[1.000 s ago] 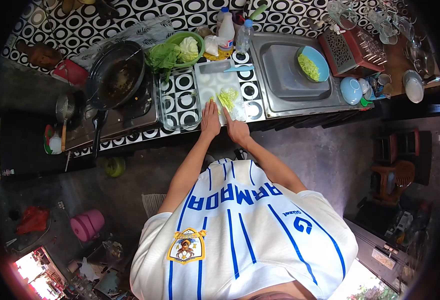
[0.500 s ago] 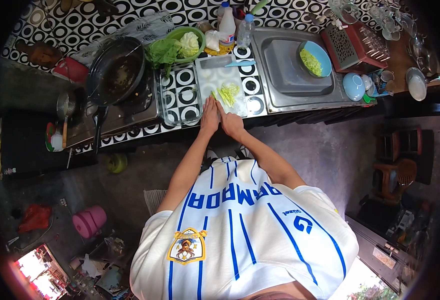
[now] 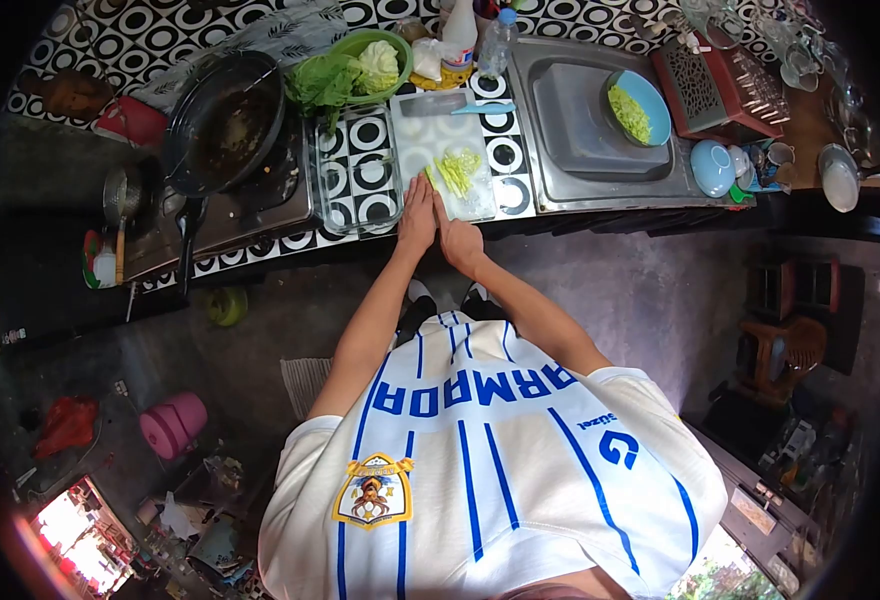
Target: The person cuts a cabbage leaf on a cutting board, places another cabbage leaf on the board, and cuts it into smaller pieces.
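Note:
On the worktop lies a pale translucent cutting board (image 3: 415, 145) with light green vegetable strips (image 3: 457, 172) in a small heap. My left hand (image 3: 417, 215) rests at the board's near edge, its fingers stretched out side by side, fingertips beside a green piece. Close to its right is my right hand (image 3: 459, 238), index finger pointing forward along the left hand and the other fingers curled. Whatever is under those curled fingers is hidden. Across the far end of the board lies a knife with a light blue handle (image 3: 485, 108), apart from both hands.
Left of the board sits a clear tray (image 3: 358, 222), then a large black wok (image 3: 225, 125) on the stove. Behind is a green basin (image 3: 398, 75) with leafy greens and cabbage. At right, a blue bowl (image 3: 650, 90) of chopped greens stands over the sink (image 3: 540, 190).
The view has shifted slightly, so the worktop sits a little differently in frame. Both hands stay side by side at the strips, with little visible movement. The knife stays put.

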### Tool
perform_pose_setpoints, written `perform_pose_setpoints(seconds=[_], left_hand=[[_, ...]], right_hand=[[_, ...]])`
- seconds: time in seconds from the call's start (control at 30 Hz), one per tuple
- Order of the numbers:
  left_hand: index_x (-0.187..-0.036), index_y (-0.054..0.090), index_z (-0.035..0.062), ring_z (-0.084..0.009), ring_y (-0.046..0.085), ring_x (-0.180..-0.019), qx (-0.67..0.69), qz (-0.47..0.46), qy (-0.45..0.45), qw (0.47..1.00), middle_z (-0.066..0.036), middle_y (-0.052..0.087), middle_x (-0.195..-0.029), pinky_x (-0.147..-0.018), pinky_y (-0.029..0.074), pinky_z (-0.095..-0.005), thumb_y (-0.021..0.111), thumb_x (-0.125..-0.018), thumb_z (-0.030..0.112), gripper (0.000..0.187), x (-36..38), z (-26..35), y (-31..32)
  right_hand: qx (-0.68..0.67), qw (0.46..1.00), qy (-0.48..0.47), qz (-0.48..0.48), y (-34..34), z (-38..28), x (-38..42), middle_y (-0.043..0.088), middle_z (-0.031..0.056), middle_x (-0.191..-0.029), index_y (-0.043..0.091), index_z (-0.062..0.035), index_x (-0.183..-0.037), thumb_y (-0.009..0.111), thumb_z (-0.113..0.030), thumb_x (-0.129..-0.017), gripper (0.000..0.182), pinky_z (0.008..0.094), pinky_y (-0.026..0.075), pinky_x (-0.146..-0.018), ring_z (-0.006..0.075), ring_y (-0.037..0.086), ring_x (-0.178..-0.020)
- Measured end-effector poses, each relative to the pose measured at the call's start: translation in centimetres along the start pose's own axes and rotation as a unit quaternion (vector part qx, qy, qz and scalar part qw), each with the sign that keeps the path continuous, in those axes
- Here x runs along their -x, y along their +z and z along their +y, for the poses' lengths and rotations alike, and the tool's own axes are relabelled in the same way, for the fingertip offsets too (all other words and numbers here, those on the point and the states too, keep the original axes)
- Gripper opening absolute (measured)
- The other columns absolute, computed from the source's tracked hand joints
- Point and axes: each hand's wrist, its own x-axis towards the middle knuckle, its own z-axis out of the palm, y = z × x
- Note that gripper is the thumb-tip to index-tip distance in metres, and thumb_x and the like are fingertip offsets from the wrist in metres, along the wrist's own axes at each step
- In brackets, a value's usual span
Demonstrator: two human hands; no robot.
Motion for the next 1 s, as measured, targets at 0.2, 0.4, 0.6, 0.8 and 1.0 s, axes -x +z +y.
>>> perform_pose_setpoints(seconds=[0.2,0.4,0.6,0.8,1.0], left_hand=[[-0.152,0.034,-0.0037,-0.0345,0.022,-0.153,-0.021,-0.021,-0.007,1.0,-0.02,0.025,-0.164,-0.125,0.021,-0.0433,0.044,-0.099,0.008,0.055,0.1,0.1,-0.4],[-0.152,0.035,-0.0032,-0.0341,0.021,-0.153,-0.052,-0.02,-0.006,0.998,-0.02,0.026,-0.164,-0.125,0.021,-0.0437,0.046,-0.097,0.007,0.056,0.3,0.4,-0.4],[-0.153,0.035,-0.0023,-0.0334,0.022,-0.153,-0.008,0.002,-0.02,1.0,-0.019,0.026,-0.164,-0.125,0.022,-0.043,0.045,-0.098,0.008,0.056,0.0,-0.3,0.7],[-0.153,0.035,-0.0017,-0.0335,0.022,-0.153,-0.023,-0.031,-0.026,0.999,-0.018,0.026,-0.164,-0.125,0.021,-0.0432,0.045,-0.099,0.009,0.056,0.0,0.7,-0.7],[-0.152,0.036,-0.0033,-0.0343,0.023,-0.153,-0.056,-0.023,-0.012,0.998,-0.02,0.025,-0.164,-0.125,0.022,-0.0445,0.046,-0.097,0.007,0.057,0.2,0.2,-0.1]], right_hand=[[0.018,1.0,-0.011,0.011,0.0,0.5,1.8,0.07,0.0181,-0.07,0.009,-0.013,-0.163,0.059,-0.012,-0.088,0.09,0.0459,0.057,-0.054,0.0322,0.07,-0.056],[0.023,0.999,-0.009,-0.027,0.1,0.0,4.1,0.071,0.0168,-0.071,0.008,-0.0091,-0.163,0.06,-0.01,-0.087,0.092,0.0457,0.058,-0.057,0.0315,0.07,-0.06],[0.018,1.0,-0.008,-0.008,-0.5,0.2,0.1,0.071,0.02,-0.073,0.007,-0.0131,-0.163,0.058,-0.014,-0.09,0.089,0.0488,0.057,-0.057,0.0348,0.071,-0.061],[0.009,1.0,-0.027,0.0,-0.2,0.8,-2.6,0.072,0.0218,-0.075,0.003,-0.0123,-0.163,0.055,-0.014,-0.092,0.088,0.0497,0.058,-0.058,0.0361,0.071,-0.062],[0.02,0.998,-0.01,-0.055,-0.2,0.8,4.3,0.072,0.0183,-0.075,0.003,-0.0099,-0.163,0.06,-0.01,-0.087,0.094,0.0468,0.059,-0.06,0.0341,0.072,-0.064]])
